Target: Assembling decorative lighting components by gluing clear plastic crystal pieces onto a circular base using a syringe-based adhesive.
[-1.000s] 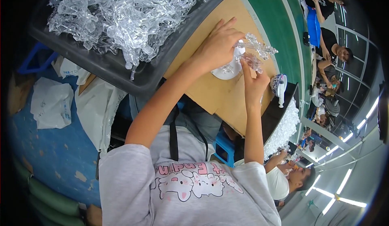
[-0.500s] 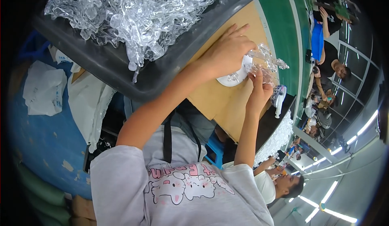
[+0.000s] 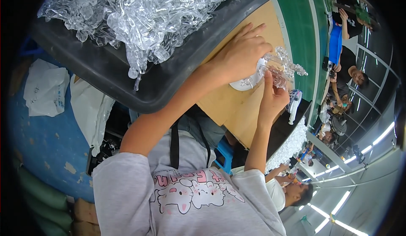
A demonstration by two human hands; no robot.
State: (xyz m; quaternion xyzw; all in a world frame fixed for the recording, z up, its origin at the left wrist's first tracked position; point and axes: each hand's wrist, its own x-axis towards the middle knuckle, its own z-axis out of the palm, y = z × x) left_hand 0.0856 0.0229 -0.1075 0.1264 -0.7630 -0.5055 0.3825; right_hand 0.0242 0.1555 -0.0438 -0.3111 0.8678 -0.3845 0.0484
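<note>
Holding clear, bumpy plastic parts
The left hand and right hand both pinch them, close by a round white dish on a brown board. A black tray on the left is heaped with clear plastic pieces.

There are two bare hands, one round white dish, one black plastic tub; clear plastic pieces heap uncountably.
</note>
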